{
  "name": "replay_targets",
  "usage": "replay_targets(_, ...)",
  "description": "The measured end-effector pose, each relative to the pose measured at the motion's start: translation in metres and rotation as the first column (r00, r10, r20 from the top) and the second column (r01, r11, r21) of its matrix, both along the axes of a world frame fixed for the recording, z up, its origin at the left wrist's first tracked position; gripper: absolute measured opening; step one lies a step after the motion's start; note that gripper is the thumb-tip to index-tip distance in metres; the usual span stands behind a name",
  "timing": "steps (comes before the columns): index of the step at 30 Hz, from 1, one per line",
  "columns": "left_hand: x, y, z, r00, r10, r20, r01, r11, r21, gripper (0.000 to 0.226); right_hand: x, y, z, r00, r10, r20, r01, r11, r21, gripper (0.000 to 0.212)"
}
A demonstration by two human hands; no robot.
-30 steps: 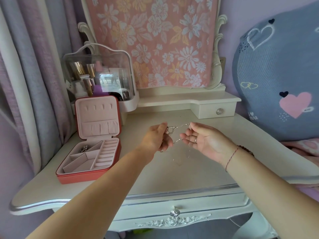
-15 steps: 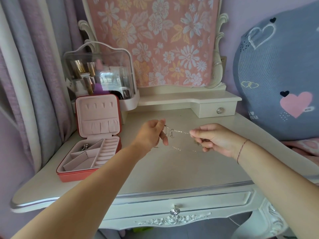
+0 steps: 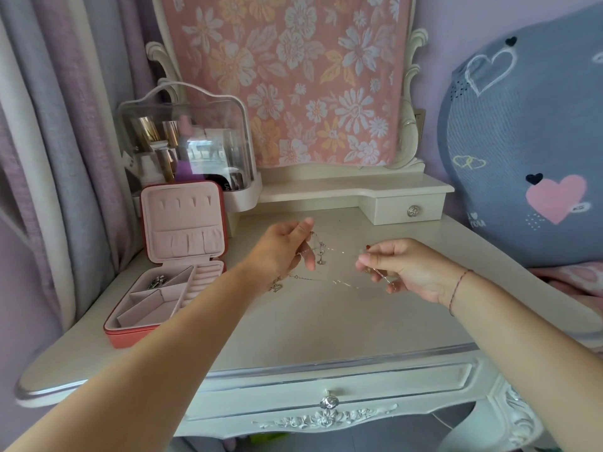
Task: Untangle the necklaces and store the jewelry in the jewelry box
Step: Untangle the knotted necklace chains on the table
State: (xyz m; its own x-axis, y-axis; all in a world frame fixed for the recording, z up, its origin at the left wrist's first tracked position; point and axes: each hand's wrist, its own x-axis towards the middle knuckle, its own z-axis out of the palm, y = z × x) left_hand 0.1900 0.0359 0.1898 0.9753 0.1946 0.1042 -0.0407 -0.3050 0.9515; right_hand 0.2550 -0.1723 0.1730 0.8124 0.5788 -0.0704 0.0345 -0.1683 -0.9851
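Since a second ago both hands have drawn a bit further apart, and my right grip [image 3: 404,269] has rolled from palm-up to fingers curled over. Now my left grip [image 3: 287,249] is pinched on the bunched part of the necklaces [image 3: 321,256], thumb and fingers closed on the thin silver chain, and my right grip is clamped on the other end. The necklaces hang in the air between the two hands, above the bench [image 3: 326,327], not resting on it as far as I can tell. One strand runs nearly tight between the hands with a small pendant hanging near the left fingers. A second strand sags lower, with another pendant [image 3: 275,287] dangling under my left wrist. The knot itself is too fine to make out, but the strands look joined at the left side, so I judge the untangling only partly done. The jewelry box [image 3: 182,223] sits open at the left of the bench, lid up, well apart from the chains. One small silver piece [image 3: 158,282] lies in a back compartment. Left to do: free the strands, then put each one in the box.
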Motion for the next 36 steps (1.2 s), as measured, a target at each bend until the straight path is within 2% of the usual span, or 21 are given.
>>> replay_targets(5, 0.0, -0.002, 0.009, 0.999, -0.039, 0.017, 0.041, 0.981, -0.188, 0.035, -0.002, 0.004, -0.009, 0.997, -0.071, -0.035, 0.073, 0.995, 0.074, 0.011)
replay_targets(10, -0.002, 0.002, 0.013, 1.0, -0.03, -0.002, 0.029, 0.998, -0.064, 0.034, 0.0, 0.004, -0.012, 0.988, -0.151, -0.031, 0.154, 0.977, 0.146, 0.015)
replay_targets(13, -0.001, 0.006, 0.011, 1.0, -0.022, -0.012, 0.022, 1.0, -0.005, 0.034, 0.002, 0.002, -0.01, 0.976, -0.156, -0.153, 0.196, 0.935, 0.297, 0.019)
replay_targets(16, -0.001, 0.009, 0.009, 1.0, -0.016, -0.023, 0.016, 1.0, 0.002, 0.035, 0.005, 0.0, -0.008, 0.959, -0.094, -0.268, 0.202, 0.889, 0.411, 0.025)
replay_targets(20, 0.002, 0.016, 0.006, 1.0, 0.007, -0.017, -0.007, 1.0, 0.023, 0.036, 0.007, -0.004, -0.008, 0.924, -0.053, -0.378, 0.243, 0.845, 0.476, 0.026)
replay_targets(23, 0.001, 0.021, 0.006, 1.0, 0.022, -0.008, -0.021, 1.0, 0.005, 0.034, 0.009, -0.011, -0.009, 0.918, -0.053, -0.392, 0.236, 0.869, 0.435, 0.022)
replay_targets(29, -0.003, 0.028, 0.008, 0.998, 0.056, -0.009, -0.055, 0.998, 0.017, 0.035, 0.014, -0.025, -0.015, 0.947, -0.026, -0.321, 0.148, 0.92, 0.363, 0.017)
replay_targets(32, -0.003, 0.031, 0.008, 0.998, 0.055, -0.006, -0.055, 0.998, 0.038, 0.036, 0.015, -0.031, -0.018, 0.975, -0.032, -0.219, 0.095, 0.953, 0.286, 0.019)
replay_targets(36, -0.004, 0.035, 0.007, 0.997, 0.071, -0.012, -0.069, 0.988, 0.136, 0.033, 0.013, -0.039, -0.013, 0.996, -0.078, 0.04, 0.076, 0.996, 0.038, 0.029)
